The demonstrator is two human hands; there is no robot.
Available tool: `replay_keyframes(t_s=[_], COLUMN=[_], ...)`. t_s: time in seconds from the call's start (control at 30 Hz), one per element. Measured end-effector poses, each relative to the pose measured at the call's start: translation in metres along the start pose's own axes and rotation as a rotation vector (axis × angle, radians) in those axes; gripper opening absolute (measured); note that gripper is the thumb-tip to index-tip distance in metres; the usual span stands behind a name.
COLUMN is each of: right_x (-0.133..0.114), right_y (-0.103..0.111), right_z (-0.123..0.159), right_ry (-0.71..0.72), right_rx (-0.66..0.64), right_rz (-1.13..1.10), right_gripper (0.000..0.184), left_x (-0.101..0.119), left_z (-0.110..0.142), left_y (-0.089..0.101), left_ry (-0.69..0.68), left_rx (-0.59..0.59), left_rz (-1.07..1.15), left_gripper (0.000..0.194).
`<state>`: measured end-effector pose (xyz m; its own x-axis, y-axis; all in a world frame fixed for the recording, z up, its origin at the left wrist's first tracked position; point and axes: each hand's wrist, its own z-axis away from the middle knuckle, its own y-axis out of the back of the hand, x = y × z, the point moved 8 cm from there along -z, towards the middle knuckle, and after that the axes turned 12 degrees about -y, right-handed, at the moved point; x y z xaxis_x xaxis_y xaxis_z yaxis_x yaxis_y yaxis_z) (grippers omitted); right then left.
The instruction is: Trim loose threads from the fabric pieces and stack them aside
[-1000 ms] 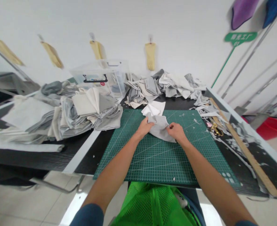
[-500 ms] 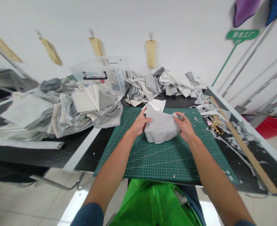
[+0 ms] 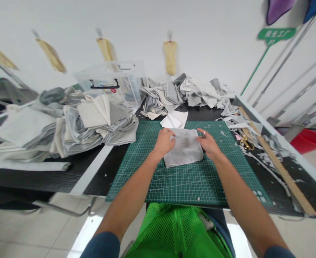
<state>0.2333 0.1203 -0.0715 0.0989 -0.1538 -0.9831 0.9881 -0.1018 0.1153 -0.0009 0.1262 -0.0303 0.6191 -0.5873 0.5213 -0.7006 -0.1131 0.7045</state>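
Note:
A light grey cloth [image 3: 186, 150] with darker smudges lies roughly square over the green cutting mat [image 3: 179, 182]. At its left edge, my left hand [image 3: 165, 144] rests with curled fingers on the fabric. The cloth's upper right corner is pinched by my right hand [image 3: 208, 144], which wears a ring; its fingertips are partly hidden. Just beyond the cloth, white fabric pieces [image 3: 179, 117] lie at the mat's far edge.
Large stacks of folded cloth [image 3: 93, 122] fill the left, before a clear plastic box [image 3: 109, 79]. More cloth piles [image 3: 168, 96] stand at the back. To the right are gold-handled scissors [image 3: 247, 143], fabric scraps [image 3: 274, 156] and a long wooden ruler [image 3: 283, 168].
The grey cloth was bunched, then lifted between both hands; now it is spread flatter on the mat, its smudged face showing. My left hand has turned over onto its edge.

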Motion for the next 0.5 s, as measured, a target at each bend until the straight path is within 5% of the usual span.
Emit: replay_keyframes(t_s=[0.17, 0.37, 0.5], right_x=[-0.002, -0.011, -0.015], right_y=[-0.016, -0.034, -0.041], right_z=[0.011, 0.025, 0.028], right_ry=[-0.179, -0.218, -0.164], right_rx=[-0.139, -0.345, -0.379], right_rz=[-0.238, -0.441, -0.441], right_gripper=[0.049, 0.03, 0.034], left_x=[0.046, 0.059, 0.042], left_z=[0.006, 0.016, 0.014], left_y=[-0.041, -0.053, -0.057], left_ry=[-0.122, -0.198, -0.094], left_rx=[-0.229, -0.179, -0.085], left_rz=[0.34, 0.363, 0.398], left_gripper=[0.026, 0.106, 0.078])
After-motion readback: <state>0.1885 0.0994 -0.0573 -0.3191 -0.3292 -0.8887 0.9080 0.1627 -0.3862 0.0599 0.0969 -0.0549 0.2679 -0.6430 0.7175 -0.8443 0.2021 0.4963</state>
